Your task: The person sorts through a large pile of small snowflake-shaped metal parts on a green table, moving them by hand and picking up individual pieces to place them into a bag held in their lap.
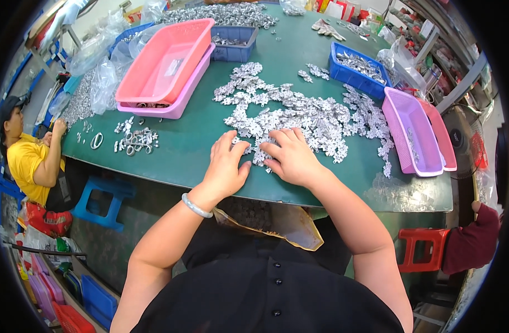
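Note:
A wide heap of small silver-grey metal pieces (299, 114), flat and flower- or cross-shaped, is spread over the green table (193, 150). My left hand (226, 165) rests at the heap's near edge, fingers spread, a pale bangle (196, 206) round its wrist. Beside it, my right hand (292, 158) lies over the near pieces with its fingers apart and slightly bent. No piece shows gripped in either hand, though the fingertips touch the heap. Below the table edge, at my lap, sits an open yellowish-edged container (301, 230) with dark small contents.
Stacked pink baskets (168, 64) stand left of the heap, near loose metal rings (138, 141). Blue bins (357, 69) (235, 53) hold metal parts. Purple and pink baskets (410, 133) stand right. A co-worker in yellow (32, 161) sits left; a dark-red sleeve (474, 238) shows right by a red stool (424, 250).

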A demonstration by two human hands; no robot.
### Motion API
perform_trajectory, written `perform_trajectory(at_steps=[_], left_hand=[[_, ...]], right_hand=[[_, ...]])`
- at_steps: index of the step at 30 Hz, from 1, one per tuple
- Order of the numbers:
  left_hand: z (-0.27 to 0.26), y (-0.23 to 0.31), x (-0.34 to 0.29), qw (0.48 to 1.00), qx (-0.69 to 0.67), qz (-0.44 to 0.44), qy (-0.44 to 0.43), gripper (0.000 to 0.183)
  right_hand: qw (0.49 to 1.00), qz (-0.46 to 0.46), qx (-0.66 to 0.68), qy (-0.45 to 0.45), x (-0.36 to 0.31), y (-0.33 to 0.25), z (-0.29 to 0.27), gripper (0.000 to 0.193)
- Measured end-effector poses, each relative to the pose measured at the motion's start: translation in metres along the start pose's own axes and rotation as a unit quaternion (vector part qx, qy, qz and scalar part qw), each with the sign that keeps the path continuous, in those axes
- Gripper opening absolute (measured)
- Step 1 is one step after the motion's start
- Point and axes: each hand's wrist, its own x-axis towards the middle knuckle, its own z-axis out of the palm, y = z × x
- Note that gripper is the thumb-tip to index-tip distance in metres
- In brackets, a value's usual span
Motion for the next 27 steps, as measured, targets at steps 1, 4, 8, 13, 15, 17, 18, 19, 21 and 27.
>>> perform_trajectory(at_steps=[1, 4, 8, 13, 15, 17, 18, 19, 21, 27], left_hand=[[-0.003, 0.003, -0.004, 1.0, 0.027, 0.011, -0.004, 0.039], [-0.009, 0.012, -0.019, 0.998, 0.05, 0.006, -0.021, 0.036], [-0.014, 0.015, -0.035, 0.997, 0.063, 0.022, -0.026, 0.03], [-0.011, 0.015, -0.043, 0.997, 0.033, 0.067, 0.011, 0.029], [-0.008, 0.014, -0.042, 0.995, 0.028, 0.091, 0.031, 0.031], [-0.005, 0.02, -0.037, 0.995, -0.002, 0.076, 0.066, 0.035], [-0.003, 0.022, -0.034, 0.995, -0.004, 0.076, 0.064, 0.035], [-0.002, 0.025, -0.03, 0.995, 0.017, 0.073, 0.065, 0.037], [0.001, 0.026, -0.026, 0.995, 0.046, 0.075, 0.055, 0.038], [0.004, 0.022, -0.032, 0.993, 0.016, 0.096, 0.071, 0.036]], right_hand=[[1.0, -0.008, 0.004, 0.003, -0.005, -0.003, 0.0, 0.036], [0.999, -0.016, 0.016, -0.024, -0.022, -0.008, -0.006, 0.038], [1.0, 0.01, 0.018, -0.007, -0.043, -0.019, -0.016, 0.046], [0.997, 0.051, 0.062, 0.005, -0.069, -0.015, -0.016, 0.051], [0.993, 0.074, 0.091, 0.033, -0.075, -0.015, -0.017, 0.05], [0.986, 0.091, 0.122, 0.061, -0.082, -0.012, -0.012, 0.05], [0.978, 0.105, 0.152, 0.091, -0.085, -0.011, -0.009, 0.05], [0.978, 0.098, 0.148, 0.113, -0.085, -0.012, -0.006, 0.048], [0.979, 0.097, 0.135, 0.119, -0.086, -0.016, -0.003, 0.047], [0.979, 0.102, 0.125, 0.126, -0.088, -0.02, 0.0, 0.046]])
